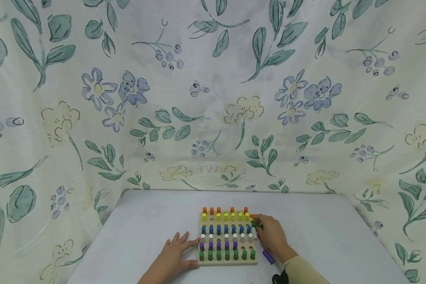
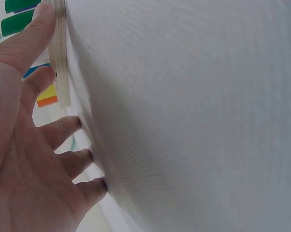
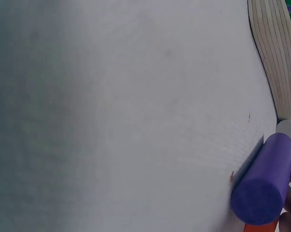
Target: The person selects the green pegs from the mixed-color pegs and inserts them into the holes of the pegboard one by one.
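Observation:
A wooden peg board (image 1: 228,264) holds rows of orange, yellow, blue, white, purple and green pegs, with holes showing between some of them. My left hand (image 1: 175,254) lies at its left side, fingers spread. In the left wrist view the thumb (image 2: 36,36) rests along the board's edge, and the other fingertips meet the table. Beyond the right edge, my right hand (image 1: 272,234) pinches a green peg (image 1: 256,224) low over the table. Its fingers hide part of that peg.
Loose pegs lie right of the board: a purple one (image 1: 268,256) near my right wrist, a white one (image 1: 255,233) against the board's side, and an orange one (image 1: 257,215) behind the fingers. A floral curtain (image 1: 213,118) hangs behind the white table (image 1: 145,213).

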A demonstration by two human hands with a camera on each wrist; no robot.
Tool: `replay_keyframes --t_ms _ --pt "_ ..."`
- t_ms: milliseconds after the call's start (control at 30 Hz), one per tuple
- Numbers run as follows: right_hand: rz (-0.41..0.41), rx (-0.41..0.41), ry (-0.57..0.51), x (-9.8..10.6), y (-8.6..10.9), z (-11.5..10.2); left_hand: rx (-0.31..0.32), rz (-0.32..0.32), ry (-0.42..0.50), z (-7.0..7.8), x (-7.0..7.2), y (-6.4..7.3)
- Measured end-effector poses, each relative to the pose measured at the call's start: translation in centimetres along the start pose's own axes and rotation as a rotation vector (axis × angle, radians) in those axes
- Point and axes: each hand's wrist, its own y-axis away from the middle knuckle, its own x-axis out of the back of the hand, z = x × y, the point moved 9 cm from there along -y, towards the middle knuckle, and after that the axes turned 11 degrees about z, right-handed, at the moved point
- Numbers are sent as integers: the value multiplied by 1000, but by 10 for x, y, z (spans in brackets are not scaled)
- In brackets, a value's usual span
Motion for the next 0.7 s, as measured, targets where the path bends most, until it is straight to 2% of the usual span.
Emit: replay_keyframes --t_ms 333,700 --pt "45 27 7 6 3 0 1 6 9 1 0 1" --pt "73 -14 -56 6 6 4 15 1 1 1 0 0"
